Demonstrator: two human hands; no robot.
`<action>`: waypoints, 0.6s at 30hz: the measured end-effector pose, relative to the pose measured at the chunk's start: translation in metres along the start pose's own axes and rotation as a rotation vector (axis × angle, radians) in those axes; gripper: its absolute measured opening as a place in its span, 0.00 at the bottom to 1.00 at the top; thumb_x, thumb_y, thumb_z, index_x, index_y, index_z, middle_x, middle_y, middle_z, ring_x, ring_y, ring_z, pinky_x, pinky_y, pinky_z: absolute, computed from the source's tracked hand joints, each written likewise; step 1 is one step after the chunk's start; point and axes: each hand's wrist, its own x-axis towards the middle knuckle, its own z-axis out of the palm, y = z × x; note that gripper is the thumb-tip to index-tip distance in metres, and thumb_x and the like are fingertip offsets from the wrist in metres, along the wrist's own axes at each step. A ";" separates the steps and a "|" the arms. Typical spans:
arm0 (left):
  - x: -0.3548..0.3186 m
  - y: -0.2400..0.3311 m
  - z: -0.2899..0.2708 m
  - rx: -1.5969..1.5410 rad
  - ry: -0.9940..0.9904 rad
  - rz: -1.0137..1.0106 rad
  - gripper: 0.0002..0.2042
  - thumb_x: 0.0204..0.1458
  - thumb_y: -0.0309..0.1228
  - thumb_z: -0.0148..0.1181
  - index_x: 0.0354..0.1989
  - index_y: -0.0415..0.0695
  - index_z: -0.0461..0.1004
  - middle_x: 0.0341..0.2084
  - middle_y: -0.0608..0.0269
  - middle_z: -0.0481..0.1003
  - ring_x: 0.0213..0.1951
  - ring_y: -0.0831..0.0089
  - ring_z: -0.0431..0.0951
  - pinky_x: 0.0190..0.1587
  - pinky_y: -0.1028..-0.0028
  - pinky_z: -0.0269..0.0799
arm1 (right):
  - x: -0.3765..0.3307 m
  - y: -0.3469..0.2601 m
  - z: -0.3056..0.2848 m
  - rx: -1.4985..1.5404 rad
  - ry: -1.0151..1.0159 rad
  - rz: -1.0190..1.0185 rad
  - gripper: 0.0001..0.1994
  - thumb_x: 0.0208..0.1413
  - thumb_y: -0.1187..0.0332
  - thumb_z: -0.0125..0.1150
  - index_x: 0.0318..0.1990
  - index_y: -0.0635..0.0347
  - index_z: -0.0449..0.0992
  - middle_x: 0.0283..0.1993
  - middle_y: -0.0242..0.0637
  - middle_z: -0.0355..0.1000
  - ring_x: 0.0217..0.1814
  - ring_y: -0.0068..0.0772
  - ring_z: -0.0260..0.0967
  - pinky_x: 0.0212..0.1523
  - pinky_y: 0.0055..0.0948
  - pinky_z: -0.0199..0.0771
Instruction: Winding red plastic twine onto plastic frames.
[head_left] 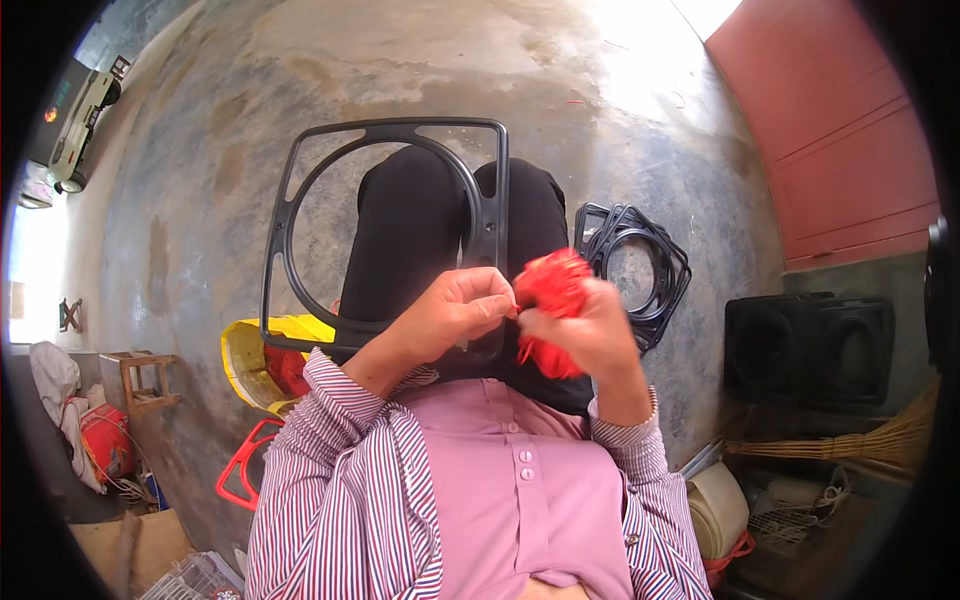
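Note:
A bunched clump of bright red strands (556,285) is gripped in my right hand (588,335), slightly blurred. My left hand (462,312) is pinched closed beside it, with a bit of red showing at its fingertips. Across my thighs lies a black frame (490,212), roughly square with a big round opening, and my left forearm passes over its near edge. Whether the frame is plastic or metal I cannot tell.
Several similar black frames (650,235) are stacked on the floor to the right. A yellow bag (240,362) with red material inside stands at my left, near a red frame-shaped piece (238,470). A wooden stool (140,380), straw broom (850,445) and black panels (808,350) stand further out.

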 end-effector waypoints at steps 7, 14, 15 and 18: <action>-0.006 0.001 0.004 0.001 0.034 -0.010 0.08 0.61 0.32 0.58 0.33 0.40 0.72 0.20 0.75 0.64 0.20 0.89 0.57 0.20 0.85 0.49 | -0.001 0.010 -0.009 0.042 -0.029 0.085 0.07 0.47 0.79 0.66 0.36 0.64 0.77 0.28 0.26 0.74 0.31 0.14 0.69 0.32 0.19 0.71; -0.009 -0.004 0.003 0.091 0.055 -0.063 0.08 0.60 0.31 0.58 0.33 0.39 0.73 0.19 0.76 0.64 0.20 0.89 0.58 0.21 0.85 0.51 | 0.024 0.004 -0.028 0.200 0.168 -0.092 0.02 0.47 0.80 0.61 0.29 0.65 0.77 0.25 0.32 0.74 0.25 0.21 0.70 0.30 0.22 0.71; -0.009 -0.006 0.004 0.131 0.046 -0.077 0.07 0.60 0.30 0.58 0.33 0.39 0.73 0.19 0.75 0.65 0.20 0.89 0.58 0.22 0.84 0.53 | 0.029 -0.001 -0.027 0.225 0.195 -0.121 0.02 0.47 0.80 0.61 0.29 0.66 0.77 0.25 0.33 0.74 0.25 0.21 0.70 0.30 0.22 0.71; -0.012 -0.008 0.007 0.270 0.060 -0.069 0.06 0.59 0.29 0.58 0.33 0.39 0.73 0.20 0.75 0.67 0.21 0.88 0.60 0.23 0.84 0.56 | 0.048 -0.015 -0.013 0.179 0.164 -0.184 0.02 0.49 0.78 0.61 0.31 0.67 0.77 0.26 0.31 0.74 0.28 0.20 0.71 0.31 0.22 0.71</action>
